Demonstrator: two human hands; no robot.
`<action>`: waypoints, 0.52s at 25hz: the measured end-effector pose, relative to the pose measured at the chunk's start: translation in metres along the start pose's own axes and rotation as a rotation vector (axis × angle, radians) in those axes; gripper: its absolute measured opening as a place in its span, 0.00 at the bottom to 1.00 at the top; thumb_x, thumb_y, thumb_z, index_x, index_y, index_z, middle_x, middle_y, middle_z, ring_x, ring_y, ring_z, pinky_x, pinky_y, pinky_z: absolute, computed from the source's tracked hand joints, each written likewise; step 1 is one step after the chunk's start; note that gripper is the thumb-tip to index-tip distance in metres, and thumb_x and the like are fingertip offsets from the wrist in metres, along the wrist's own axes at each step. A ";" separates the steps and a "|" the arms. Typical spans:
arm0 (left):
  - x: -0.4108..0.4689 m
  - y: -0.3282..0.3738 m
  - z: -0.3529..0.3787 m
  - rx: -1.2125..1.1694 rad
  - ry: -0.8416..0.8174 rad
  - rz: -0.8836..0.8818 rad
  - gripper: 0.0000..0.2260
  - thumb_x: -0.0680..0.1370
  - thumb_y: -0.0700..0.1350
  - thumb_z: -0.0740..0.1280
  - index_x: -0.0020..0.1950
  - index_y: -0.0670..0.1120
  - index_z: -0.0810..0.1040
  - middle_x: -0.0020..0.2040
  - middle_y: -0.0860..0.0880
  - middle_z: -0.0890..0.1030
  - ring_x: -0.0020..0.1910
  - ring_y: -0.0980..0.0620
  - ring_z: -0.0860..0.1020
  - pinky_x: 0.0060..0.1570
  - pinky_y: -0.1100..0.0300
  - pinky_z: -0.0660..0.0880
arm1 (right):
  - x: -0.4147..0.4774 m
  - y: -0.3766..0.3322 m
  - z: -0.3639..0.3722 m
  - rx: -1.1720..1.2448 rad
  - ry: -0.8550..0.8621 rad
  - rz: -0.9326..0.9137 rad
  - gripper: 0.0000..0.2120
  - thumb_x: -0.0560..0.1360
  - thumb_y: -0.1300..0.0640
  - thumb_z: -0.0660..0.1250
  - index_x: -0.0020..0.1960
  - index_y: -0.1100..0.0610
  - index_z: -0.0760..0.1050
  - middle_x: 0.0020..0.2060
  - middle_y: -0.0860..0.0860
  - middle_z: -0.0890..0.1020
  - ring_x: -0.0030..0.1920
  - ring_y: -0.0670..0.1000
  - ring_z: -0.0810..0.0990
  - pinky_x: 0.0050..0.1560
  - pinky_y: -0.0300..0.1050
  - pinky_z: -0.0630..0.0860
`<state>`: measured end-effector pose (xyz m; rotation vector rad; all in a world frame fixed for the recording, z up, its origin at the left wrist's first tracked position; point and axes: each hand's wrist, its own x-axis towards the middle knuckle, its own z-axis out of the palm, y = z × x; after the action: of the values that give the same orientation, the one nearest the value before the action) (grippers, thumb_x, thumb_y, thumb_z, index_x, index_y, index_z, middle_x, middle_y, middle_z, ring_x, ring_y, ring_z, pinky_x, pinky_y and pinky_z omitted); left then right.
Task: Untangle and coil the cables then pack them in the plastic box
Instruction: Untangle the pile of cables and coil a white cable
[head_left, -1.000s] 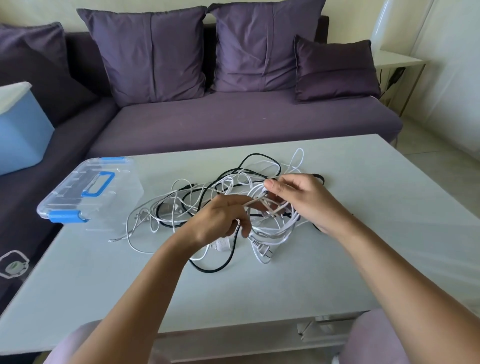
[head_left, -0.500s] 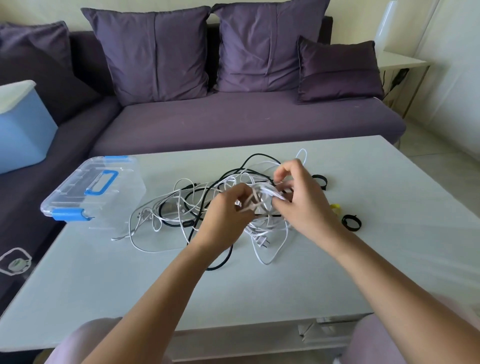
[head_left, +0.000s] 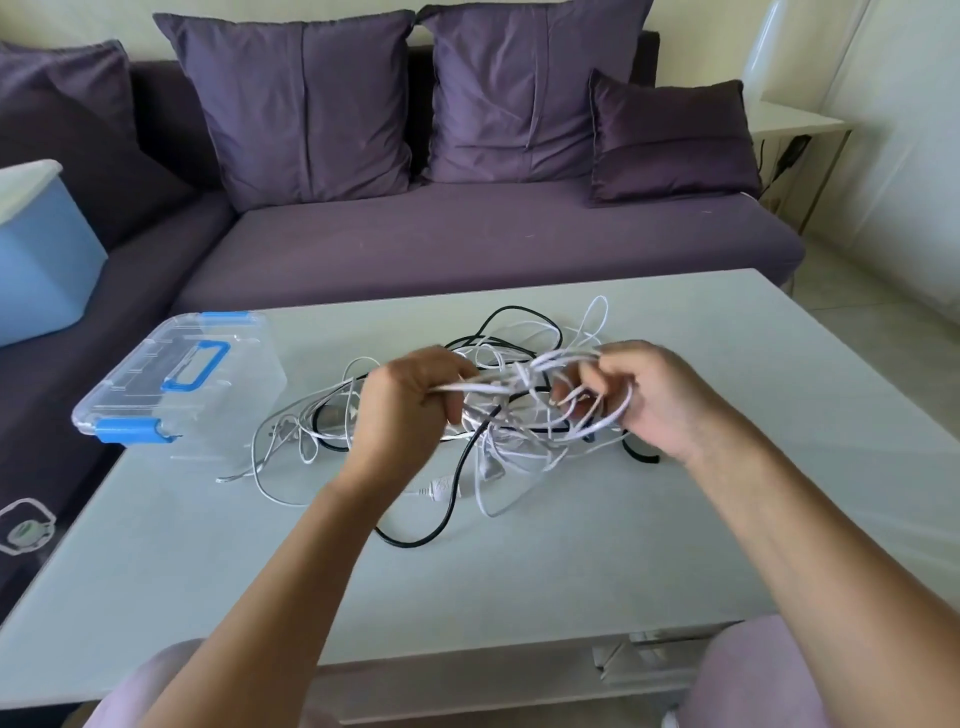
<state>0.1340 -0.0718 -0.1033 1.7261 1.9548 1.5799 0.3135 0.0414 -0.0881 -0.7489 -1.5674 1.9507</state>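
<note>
We see a bright, evenly daylit room, the light strongest at the upper right. Our wide lens bends the table (head_left: 779, 519) edges, and the hands with the cables (head_left: 519, 395) look slightly motion-blurred.

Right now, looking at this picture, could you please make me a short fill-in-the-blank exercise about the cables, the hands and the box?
1. Both hands, the left hand and the right hand, grip ____ cables.
2. The plastic box has a ____ handle.
3. The lid of the box is ____.
4. The box stands to the ____ of the cable tangle on the table.

Missing words: white; blue; closed; left
</note>
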 end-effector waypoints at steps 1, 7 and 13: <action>0.003 0.002 -0.004 -0.118 0.036 -0.150 0.20 0.67 0.28 0.64 0.26 0.54 0.72 0.30 0.57 0.79 0.29 0.61 0.74 0.30 0.69 0.67 | 0.000 -0.002 -0.002 0.278 0.006 0.042 0.13 0.64 0.63 0.57 0.21 0.56 0.69 0.22 0.53 0.74 0.25 0.49 0.73 0.32 0.39 0.68; 0.007 0.010 -0.022 -0.338 -0.177 -0.326 0.13 0.72 0.36 0.71 0.54 0.49 0.81 0.39 0.52 0.77 0.28 0.64 0.75 0.35 0.77 0.68 | 0.010 0.004 -0.008 0.551 0.135 0.003 0.17 0.76 0.55 0.61 0.33 0.59 0.80 0.17 0.46 0.65 0.19 0.42 0.62 0.21 0.33 0.59; 0.006 -0.008 -0.025 0.252 0.174 -0.081 0.08 0.76 0.45 0.68 0.54 0.53 0.82 0.43 0.56 0.79 0.34 0.56 0.76 0.36 0.73 0.68 | 0.011 0.004 -0.007 0.446 -0.028 -0.084 0.16 0.76 0.51 0.60 0.37 0.55 0.82 0.45 0.50 0.82 0.46 0.49 0.77 0.55 0.46 0.72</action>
<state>0.1105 -0.0805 -0.0942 1.6128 2.3661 1.5610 0.3102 0.0527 -0.0943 -0.4630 -1.0947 2.1445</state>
